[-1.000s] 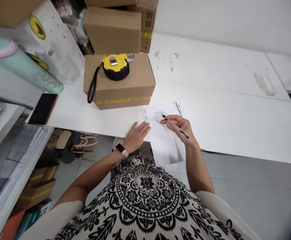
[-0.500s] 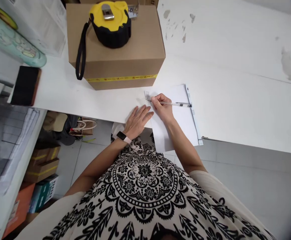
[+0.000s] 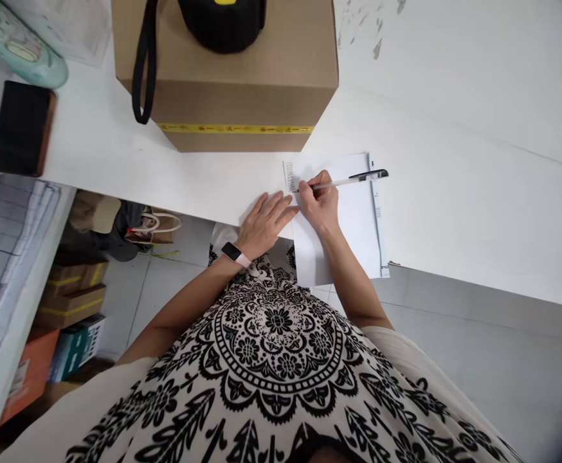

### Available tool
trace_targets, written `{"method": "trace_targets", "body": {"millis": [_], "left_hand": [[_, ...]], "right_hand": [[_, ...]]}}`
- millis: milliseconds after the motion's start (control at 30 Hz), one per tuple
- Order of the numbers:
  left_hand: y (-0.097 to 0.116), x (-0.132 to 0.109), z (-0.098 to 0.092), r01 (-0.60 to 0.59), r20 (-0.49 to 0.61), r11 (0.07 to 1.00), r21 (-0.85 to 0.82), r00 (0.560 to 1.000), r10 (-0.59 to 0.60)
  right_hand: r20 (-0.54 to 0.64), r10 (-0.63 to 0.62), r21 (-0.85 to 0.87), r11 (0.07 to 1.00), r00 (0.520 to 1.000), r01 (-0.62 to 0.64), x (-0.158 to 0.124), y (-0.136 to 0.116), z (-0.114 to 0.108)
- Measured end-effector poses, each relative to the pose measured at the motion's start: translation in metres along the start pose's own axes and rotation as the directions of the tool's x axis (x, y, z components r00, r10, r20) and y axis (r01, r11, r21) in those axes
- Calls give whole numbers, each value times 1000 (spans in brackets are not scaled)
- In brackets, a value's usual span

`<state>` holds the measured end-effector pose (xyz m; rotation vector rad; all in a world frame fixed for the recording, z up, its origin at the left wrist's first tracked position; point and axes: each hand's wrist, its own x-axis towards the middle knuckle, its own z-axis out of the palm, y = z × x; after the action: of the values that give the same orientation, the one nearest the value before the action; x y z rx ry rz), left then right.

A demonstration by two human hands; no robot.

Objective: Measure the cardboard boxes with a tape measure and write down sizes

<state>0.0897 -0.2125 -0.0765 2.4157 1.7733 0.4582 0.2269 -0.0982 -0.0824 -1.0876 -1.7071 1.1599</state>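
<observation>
My right hand (image 3: 320, 202) is closed around a pen (image 3: 346, 181) with a clear barrel and black cap end. The pen's tip meets the left edge of a white sheet of paper (image 3: 353, 238), beside a narrow strip with small dark marks (image 3: 289, 175). Flat on the table edge, my left hand (image 3: 265, 224) has its fingers spread, the fingertips close to the paper's left side. A pale-banded watch (image 3: 235, 253) is on that wrist. The sheet overhangs the table's front edge.
A cardboard box (image 3: 242, 106) with yellow tape stands beyond my hands, a tape measure (image 3: 223, 29) on top. At left lie a phone (image 3: 23, 128) and a mint-green bottle (image 3: 25, 48). Below are bags (image 3: 155, 225) and small boxes (image 3: 71, 305) on the floor.
The view has shifted, so the box and tape measure sit higher in it. The pen has tilted, and its tip is now lower along the paper's left edge. Both hands keep nearly the same place.
</observation>
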Motion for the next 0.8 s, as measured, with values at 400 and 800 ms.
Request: {"method": "trace_targets", "body": {"millis": [400,800], "left_hand": [[0,1,1,4,-13,999,-42,1000,-5],[1,1,-1,28,16,997,-74,1000,-27]], "right_hand": [[39,-27,-51,998,999,29,-1,0,0],[54,2,-69,998,999,2,-2,-4,1]]}}
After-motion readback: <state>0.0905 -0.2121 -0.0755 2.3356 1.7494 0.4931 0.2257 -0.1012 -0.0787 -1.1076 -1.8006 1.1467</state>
